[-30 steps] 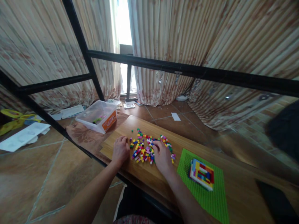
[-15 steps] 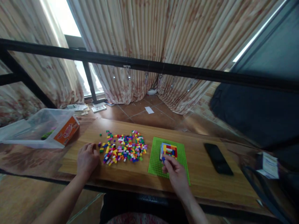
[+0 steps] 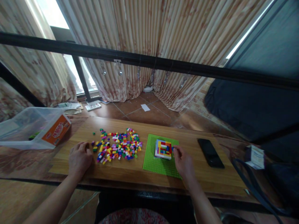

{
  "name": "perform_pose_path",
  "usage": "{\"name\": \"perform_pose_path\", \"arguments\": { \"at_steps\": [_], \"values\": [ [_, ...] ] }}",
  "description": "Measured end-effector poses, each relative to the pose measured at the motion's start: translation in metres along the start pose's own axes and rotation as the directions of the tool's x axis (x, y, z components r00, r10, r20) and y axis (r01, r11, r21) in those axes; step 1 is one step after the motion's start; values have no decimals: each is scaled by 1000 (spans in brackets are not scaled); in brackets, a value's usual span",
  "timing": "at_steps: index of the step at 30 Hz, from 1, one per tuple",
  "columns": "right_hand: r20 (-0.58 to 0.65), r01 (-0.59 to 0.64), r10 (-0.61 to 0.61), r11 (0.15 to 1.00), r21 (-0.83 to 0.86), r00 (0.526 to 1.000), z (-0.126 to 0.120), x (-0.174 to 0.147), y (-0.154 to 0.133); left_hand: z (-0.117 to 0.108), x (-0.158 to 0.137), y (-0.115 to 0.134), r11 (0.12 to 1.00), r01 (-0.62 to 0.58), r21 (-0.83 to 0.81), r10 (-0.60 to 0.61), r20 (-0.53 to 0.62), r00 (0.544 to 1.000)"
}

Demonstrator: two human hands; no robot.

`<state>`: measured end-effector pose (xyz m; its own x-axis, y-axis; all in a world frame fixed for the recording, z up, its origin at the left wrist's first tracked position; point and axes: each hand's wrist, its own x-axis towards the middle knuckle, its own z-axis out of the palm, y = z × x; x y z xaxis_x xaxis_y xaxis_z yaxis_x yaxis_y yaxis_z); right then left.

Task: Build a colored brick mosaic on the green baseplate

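Note:
On the green studded baseplate [image 3: 149, 161] stands a small square build of toy bricks [image 3: 163, 150], with pale sides and red, yellow, white and blue bricks on top. My right hand [image 3: 183, 160] is at the build's right side, thumb and forefinger pinched on a small blue brick [image 3: 173, 149]. Whether that brick touches the build cannot be made out. My left hand [image 3: 80, 157] rests on the wooden table with its fingers curled in, and nothing shows in it. Just right of it spreads a pile of loose coloured bricks [image 3: 119, 146].
A black phone [image 3: 211, 153] lies on the table [image 3: 130, 177] to the right of the baseplate. At the left stands a clear plastic box [image 3: 25, 121] with an orange label. A dark metal rail [image 3: 140, 59] crosses in front of the curtains, beyond the table.
My right hand has moved from the build's front left round to its right side, still pinching the blue brick, so the build's top now shows. The whole view has shifted slightly.

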<state>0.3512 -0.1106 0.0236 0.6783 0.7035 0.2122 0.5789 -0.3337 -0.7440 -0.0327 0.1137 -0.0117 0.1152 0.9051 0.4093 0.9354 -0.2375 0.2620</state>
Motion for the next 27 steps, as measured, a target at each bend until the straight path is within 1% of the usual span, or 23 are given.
{"name": "perform_pose_path", "arguments": {
  "at_steps": [3, 6, 13, 16, 21, 24, 27],
  "values": [
    [16, 63, -62, 990, -122, 998, 1, 7, -5, 0, 0, 0, 1000, 1, -10, -1, -2, 1000],
    [46, 112, -105, 973, -204, 993, 1, 11, -8, 0, 0, 0, 1000, 9, -24, -9, -1, 1000],
    [94, 196, -177, 941, -275, 980, 2, 16, -7, -2, -2, 3, 1000, 24, -10, -24, 23, 999],
    [115, 198, -173, 943, -268, 978, 2, 17, -5, -2, -2, 4, 999, 34, -22, -34, 18, 999],
    [133, 167, -145, 970, -176, 980, 0, 18, -3, -2, -3, 6, 998, 51, -36, -51, 20, 999],
    [143, 142, -118, 975, -173, 983, -1, 19, -4, -2, -3, 6, 997, 65, -43, -64, 29, 998],
    [179, 112, -78, 976, -187, 981, -2, 23, -6, -2, -4, 6, 996, 74, -50, -73, 31, 997]
  ]
}}
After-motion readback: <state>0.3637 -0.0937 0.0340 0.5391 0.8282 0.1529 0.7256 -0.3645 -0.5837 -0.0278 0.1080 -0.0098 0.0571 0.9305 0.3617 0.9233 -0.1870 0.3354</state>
